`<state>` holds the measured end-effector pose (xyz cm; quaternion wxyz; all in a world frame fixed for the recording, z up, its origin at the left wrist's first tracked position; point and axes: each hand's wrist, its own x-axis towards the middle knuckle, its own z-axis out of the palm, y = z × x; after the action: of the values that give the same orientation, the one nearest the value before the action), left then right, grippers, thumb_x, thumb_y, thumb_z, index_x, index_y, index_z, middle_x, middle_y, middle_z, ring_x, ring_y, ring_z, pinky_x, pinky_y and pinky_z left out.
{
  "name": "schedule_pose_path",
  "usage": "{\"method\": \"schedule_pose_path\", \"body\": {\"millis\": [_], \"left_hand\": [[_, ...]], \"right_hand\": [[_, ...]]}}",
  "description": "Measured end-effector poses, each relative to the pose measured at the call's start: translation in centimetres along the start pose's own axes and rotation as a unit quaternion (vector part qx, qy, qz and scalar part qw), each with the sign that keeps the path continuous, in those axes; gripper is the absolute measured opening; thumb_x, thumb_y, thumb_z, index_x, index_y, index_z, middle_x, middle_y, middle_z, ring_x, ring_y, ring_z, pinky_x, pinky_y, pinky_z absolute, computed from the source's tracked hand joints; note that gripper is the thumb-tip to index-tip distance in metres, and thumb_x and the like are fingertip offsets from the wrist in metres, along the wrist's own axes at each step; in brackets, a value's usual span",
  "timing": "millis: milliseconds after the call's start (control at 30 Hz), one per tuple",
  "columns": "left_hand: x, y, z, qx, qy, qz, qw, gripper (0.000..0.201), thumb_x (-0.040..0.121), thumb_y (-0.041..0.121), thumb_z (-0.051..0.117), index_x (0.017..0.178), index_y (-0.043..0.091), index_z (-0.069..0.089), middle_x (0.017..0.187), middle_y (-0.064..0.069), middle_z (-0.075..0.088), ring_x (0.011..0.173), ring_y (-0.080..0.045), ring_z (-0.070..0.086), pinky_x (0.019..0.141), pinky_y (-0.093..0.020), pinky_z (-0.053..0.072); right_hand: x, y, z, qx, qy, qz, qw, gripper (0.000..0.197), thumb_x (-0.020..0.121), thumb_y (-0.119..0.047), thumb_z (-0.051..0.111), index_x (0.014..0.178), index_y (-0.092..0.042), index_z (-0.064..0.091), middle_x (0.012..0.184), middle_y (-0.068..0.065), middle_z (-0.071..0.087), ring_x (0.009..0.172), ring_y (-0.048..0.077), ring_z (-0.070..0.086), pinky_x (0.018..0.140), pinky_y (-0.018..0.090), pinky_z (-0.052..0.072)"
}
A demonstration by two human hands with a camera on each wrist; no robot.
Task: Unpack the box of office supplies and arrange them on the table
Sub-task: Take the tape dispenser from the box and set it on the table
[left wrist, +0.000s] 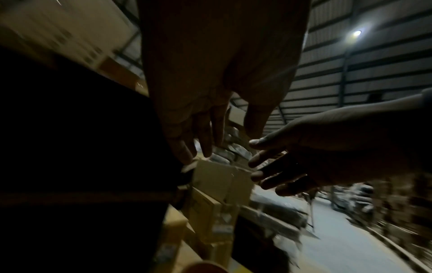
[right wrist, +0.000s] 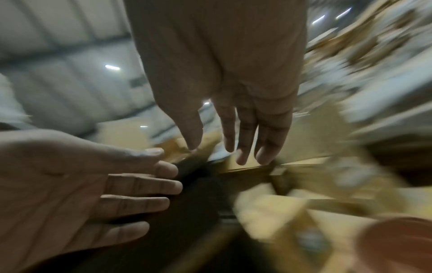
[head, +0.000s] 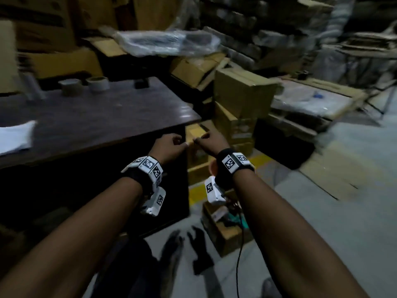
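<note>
Both hands raised off the table's right corner, holding nothing.

Open cardboard box (head: 223, 231) of supplies sits on the floor below the right forearm. Left hand (head: 169, 145) and right hand (head: 211, 141) hang side by side, thumbs nearly meeting; wrist views show fingers loosely extended, slightly parted. Beyond, dark table (head: 103, 119) carries white paper (head: 15, 136) and two tape rolls (head: 97, 82); stacked cartons (head: 242, 93) behind.

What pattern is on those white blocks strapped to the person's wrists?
Black-and-white square code patterns, like pixelated markers, printed on the white blocks on black wrist straps. The head view shows them best.
</note>
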<state>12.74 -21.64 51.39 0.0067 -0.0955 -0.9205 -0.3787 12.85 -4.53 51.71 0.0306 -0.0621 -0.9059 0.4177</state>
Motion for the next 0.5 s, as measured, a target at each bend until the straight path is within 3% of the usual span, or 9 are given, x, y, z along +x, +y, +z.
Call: {"method": "schedule_pose_path", "body": {"millis": [100,200,267,333,367,433,500], "left_hand": [[2.3,2.5,8.6,0.008,-0.092,0.018,0.996,0.045,0.087,0.041,0.065,0.120,0.009,0.064,0.121,-0.009,0.066,0.111,-0.024,0.062,0.090,-0.029,0.047],[4.6,3.4,16.2,0.011,-0.150,0.020,0.988,0.045,0.090,0.039,0.062,0.124,0.010,0.062,0.126,-0.008,0.063,0.116,-0.024,0.059,0.094,-0.032,0.047],[6.1,2.6,20.7,0.011,-0.176,0.010,0.984,0.044,0.090,0.040,0.062,0.125,0.013,0.061,0.131,-0.006,0.061,0.116,-0.022,0.058,0.092,-0.030,0.045],[7.6,1.0,24.7,0.005,-0.197,-0.007,0.980,0.041,0.089,0.037,0.062,0.123,0.013,0.063,0.130,-0.007,0.062,0.115,-0.023,0.059,0.092,-0.029,0.045],[8.5,0.0,26.7,0.003,-0.210,-0.016,0.978,0.039,0.090,0.035,0.062,0.122,0.012,0.063,0.128,-0.008,0.063,0.115,-0.023,0.059,0.093,-0.030,0.046],[10.1,-2.3,30.3,0.004,-0.231,-0.038,0.972,0.040,0.091,0.035,0.061,0.123,0.012,0.062,0.125,-0.007,0.064,0.114,-0.024,0.059,0.094,-0.033,0.047],[11.6,-4.8,33.6,0.005,-0.241,-0.068,0.968,0.036,0.091,0.036,0.060,0.119,0.013,0.063,0.119,-0.006,0.065,0.109,-0.023,0.060,0.092,-0.033,0.049]], "right_hand": [[0.6,8.9,-3.0,0.001,0.011,0.088,0.996,0.043,0.088,-0.039,0.065,0.081,0.003,0.069,0.077,0.019,0.066,0.080,0.031,0.065,0.062,0.030,0.040],[1.3,16.7,-4.6,-0.004,0.052,0.166,0.985,0.039,0.086,-0.042,0.066,0.064,-0.010,0.062,0.062,0.008,0.059,0.069,0.026,0.058,0.055,0.028,0.040],[2.3,21.8,-4.5,0.013,0.078,0.204,0.976,0.041,0.086,-0.040,0.066,0.066,-0.004,0.065,0.066,0.017,0.063,0.070,0.031,0.061,0.065,0.034,0.048],[3.3,26.2,-3.7,0.030,0.079,0.238,0.967,0.039,0.088,-0.034,0.064,0.083,0.004,0.071,0.081,0.025,0.068,0.077,0.033,0.066,0.065,0.032,0.048],[3.8,28.3,-3.0,0.035,0.070,0.259,0.963,0.037,0.089,-0.032,0.063,0.086,0.004,0.070,0.079,0.022,0.069,0.071,0.027,0.066,0.060,0.030,0.046],[5.3,32.3,-0.9,0.043,0.049,0.291,0.954,0.036,0.087,-0.033,0.065,0.074,0.000,0.065,0.067,0.012,0.061,0.055,0.020,0.057,0.053,0.026,0.042],[7.1,36.0,1.9,0.055,0.033,0.309,0.949,0.029,0.085,-0.034,0.066,0.070,-0.010,0.061,0.063,0.010,0.055,0.058,0.026,0.051,0.060,0.035,0.048]]}}
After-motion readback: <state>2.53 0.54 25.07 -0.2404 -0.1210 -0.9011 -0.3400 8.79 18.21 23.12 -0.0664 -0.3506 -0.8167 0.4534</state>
